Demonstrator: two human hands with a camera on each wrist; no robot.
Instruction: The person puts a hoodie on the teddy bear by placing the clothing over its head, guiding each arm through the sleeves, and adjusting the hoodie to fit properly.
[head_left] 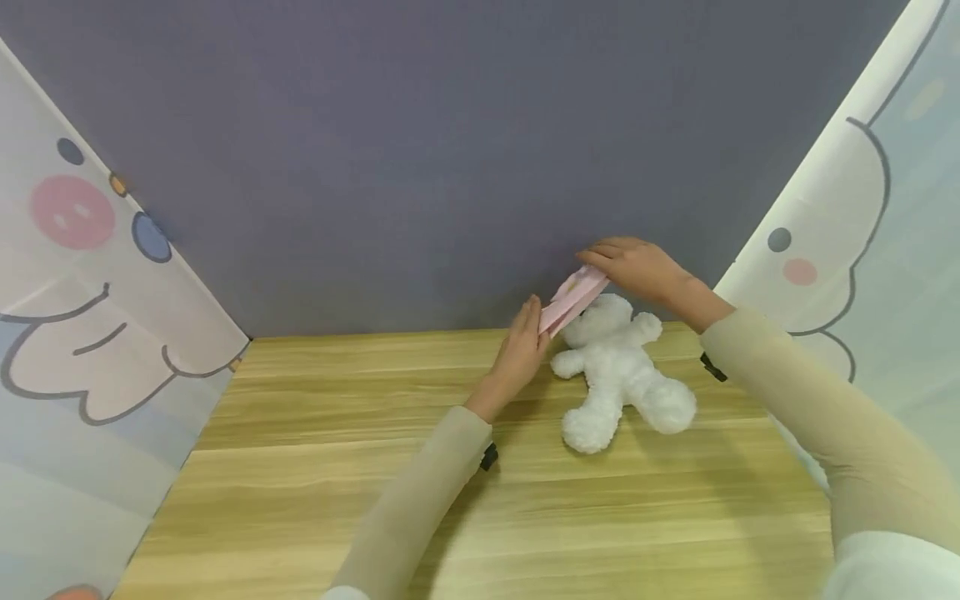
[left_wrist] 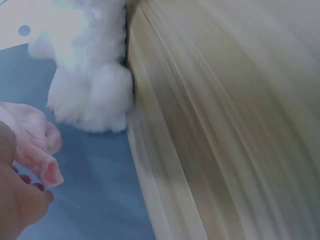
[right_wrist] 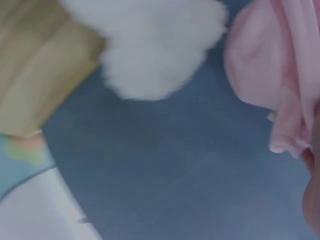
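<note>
Held in the air between both hands is a soft pink cloth piece (head_left: pixel 573 300), which looks like a small garment. My left hand (head_left: pixel 516 352) pinches its lower left end. The right hand (head_left: pixel 636 265) grips the upper right end. Folds and a tube-like end show on the pink cloth (left_wrist: pixel 36 142) in the left wrist view. Just below and to the right, a fluffy white stuffed toy (head_left: pixel 617 371) lies on the table with its limbs spread. The cloth and right hand partly cover its head. Neither hand touches the toy's body.
The wood-grain table (head_left: pixel 337 433) meets a grey upright panel (head_left: pixel 412 167) at the back, close behind the hands. Printed cartoon curtains hang at the left (head_left: pixel 112 333) and right (head_left: pixel 817 250) sides.
</note>
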